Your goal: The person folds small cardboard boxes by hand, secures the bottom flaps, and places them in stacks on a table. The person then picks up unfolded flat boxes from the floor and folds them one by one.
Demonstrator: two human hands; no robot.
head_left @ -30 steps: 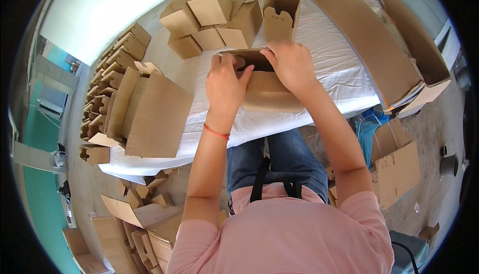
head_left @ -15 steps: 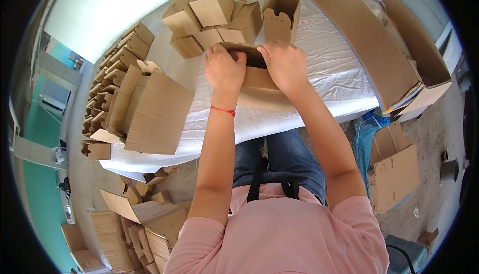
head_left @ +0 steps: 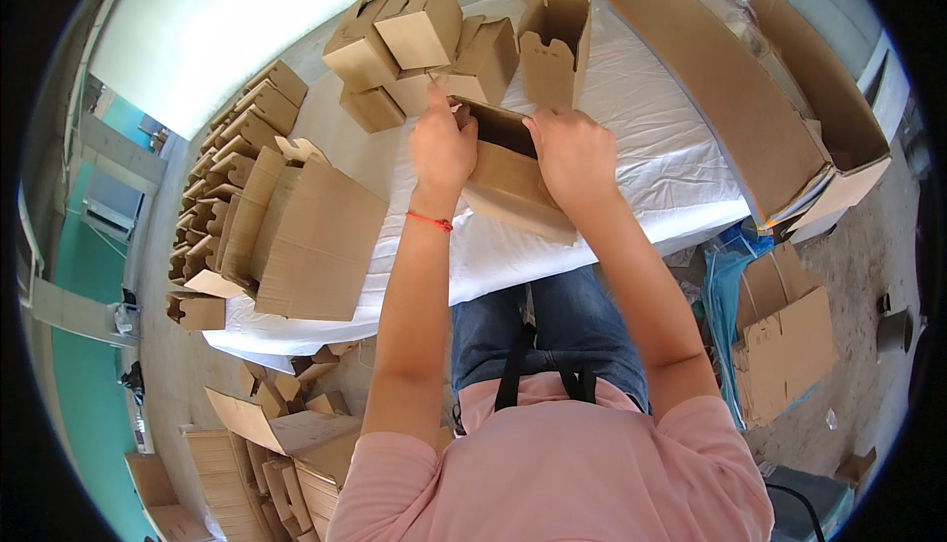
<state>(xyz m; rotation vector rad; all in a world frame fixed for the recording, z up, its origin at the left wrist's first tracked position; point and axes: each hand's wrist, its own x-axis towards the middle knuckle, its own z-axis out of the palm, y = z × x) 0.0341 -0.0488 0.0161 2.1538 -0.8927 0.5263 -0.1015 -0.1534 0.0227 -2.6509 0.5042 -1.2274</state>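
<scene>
Between my two hands stands a small brown cardboard box (head_left: 511, 185) on the white-covered table, its top side open and dark inside. My left hand (head_left: 444, 150) grips the left end of its rim, the thumb at the inner wall and the index finger stretched away from me. At the right end, my right hand (head_left: 574, 155) is closed over the rim, with its thumb at the opening and the other fingers curled, partly hidden. Just beyond the hands sits another open box (head_left: 552, 71) with a notched edge.
Several closed boxes (head_left: 419, 34) are piled at the far side of the table (head_left: 661, 147). Folded cartons (head_left: 321, 236) stand in a row at left. A long open carton (head_left: 720, 78) fills the right side. More cardboard (head_left: 779, 355) lies on the floor.
The box has turned a little, its right end coming nearer to me. My left index finger has stretched out from the rim, and my right hand has moved slightly nearer.
</scene>
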